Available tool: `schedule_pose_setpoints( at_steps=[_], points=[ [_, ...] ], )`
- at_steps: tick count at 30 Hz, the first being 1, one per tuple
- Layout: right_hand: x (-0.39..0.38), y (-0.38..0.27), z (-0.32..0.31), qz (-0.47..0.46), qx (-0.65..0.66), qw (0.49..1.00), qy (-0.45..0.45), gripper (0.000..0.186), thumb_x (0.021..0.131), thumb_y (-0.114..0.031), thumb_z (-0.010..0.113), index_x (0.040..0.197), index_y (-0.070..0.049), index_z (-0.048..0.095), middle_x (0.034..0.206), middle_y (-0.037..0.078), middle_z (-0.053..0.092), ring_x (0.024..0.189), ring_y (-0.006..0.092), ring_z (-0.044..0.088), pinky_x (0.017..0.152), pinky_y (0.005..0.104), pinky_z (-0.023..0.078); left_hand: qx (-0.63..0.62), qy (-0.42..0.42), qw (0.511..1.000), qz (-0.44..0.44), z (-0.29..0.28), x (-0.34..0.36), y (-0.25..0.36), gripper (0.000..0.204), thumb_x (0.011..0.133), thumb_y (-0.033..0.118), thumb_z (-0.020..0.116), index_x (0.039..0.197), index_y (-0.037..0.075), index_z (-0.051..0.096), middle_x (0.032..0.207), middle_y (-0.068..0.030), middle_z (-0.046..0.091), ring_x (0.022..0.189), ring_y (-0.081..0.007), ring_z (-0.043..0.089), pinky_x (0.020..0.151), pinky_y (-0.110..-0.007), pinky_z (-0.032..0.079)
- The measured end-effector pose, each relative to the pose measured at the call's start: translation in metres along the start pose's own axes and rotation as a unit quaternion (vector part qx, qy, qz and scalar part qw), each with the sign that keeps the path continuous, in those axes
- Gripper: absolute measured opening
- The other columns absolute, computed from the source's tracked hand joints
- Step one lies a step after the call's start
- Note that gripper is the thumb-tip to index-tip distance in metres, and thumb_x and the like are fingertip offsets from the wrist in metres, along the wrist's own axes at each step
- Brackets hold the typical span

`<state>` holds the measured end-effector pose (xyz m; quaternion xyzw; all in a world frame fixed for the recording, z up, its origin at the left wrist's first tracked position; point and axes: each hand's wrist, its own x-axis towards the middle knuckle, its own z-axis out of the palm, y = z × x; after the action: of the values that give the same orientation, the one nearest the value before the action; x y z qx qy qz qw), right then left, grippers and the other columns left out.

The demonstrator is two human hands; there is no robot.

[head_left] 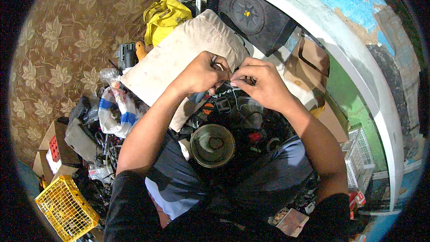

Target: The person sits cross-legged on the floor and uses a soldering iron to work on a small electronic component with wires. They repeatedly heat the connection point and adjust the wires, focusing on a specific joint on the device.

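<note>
My left hand (202,73) and my right hand (263,83) meet fingertip to fingertip over the clutter in front of me. The left fingers are curled; a thin dark stick-like piece (214,59) shows among them, too small to name. Thumb and forefinger of my right hand are pinched together, and what lies between them is too small to make out. Just under the hands, a thin pale wire (237,95) loops downward. Below them, a round metal bowl (212,161) stands between my legs.
A beige cushion (179,56) lies beyond my left hand, with a yellow bag (165,18) behind it. A black speaker box (273,24) stands at the back. Cardboard boxes (309,62) and a white basket (359,157) are right; a yellow crate (67,210) sits lower left.
</note>
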<state>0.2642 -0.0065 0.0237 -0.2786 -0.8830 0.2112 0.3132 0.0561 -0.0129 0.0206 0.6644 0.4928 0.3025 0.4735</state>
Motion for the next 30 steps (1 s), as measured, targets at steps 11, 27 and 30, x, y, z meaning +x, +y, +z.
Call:
schedule_pose_setpoints(
  at_steps=[11,27,30],
  points=[
    [0.001,0.012,0.011,0.038,0.055,0.998,0.017,0.028,0.079,-0.003,0.072,0.103,-0.002,0.057,0.088,0.018,0.068,0.082,0.0324,0.070,0.068,0.0406,0.053,-0.068,-0.037,0.997,0.012,0.000,0.002,-0.005,0.009,0.087,0.004,0.062,0.086,-0.003,0.066,0.067,-0.0078,0.064,0.053,-0.0121,0.060,0.045,-0.024,0.047],
    [0.006,0.011,0.006,0.237,0.207,0.949,0.002,0.025,0.085,-0.003,0.066,0.109,0.002,0.063,0.081,0.010,0.069,0.067,0.0143,0.065,0.057,0.0293,0.052,-0.157,-0.061,0.986,0.011,0.003,0.003,-0.005,0.026,0.086,0.005,0.063,0.111,-0.002,0.056,0.071,-0.0083,0.064,0.052,-0.0122,0.058,0.044,-0.025,0.047],
    [0.004,0.014,0.002,0.232,0.284,0.930,0.015,0.015,0.086,-0.006,0.069,0.100,-0.001,0.067,0.081,0.004,0.067,0.068,0.0098,0.062,0.054,0.0248,0.050,-0.155,-0.044,0.987,0.021,0.000,0.001,-0.004,0.023,0.086,0.006,0.064,0.106,-0.001,0.058,0.069,-0.0076,0.063,0.051,-0.0122,0.058,0.045,-0.025,0.047]
  ],
)
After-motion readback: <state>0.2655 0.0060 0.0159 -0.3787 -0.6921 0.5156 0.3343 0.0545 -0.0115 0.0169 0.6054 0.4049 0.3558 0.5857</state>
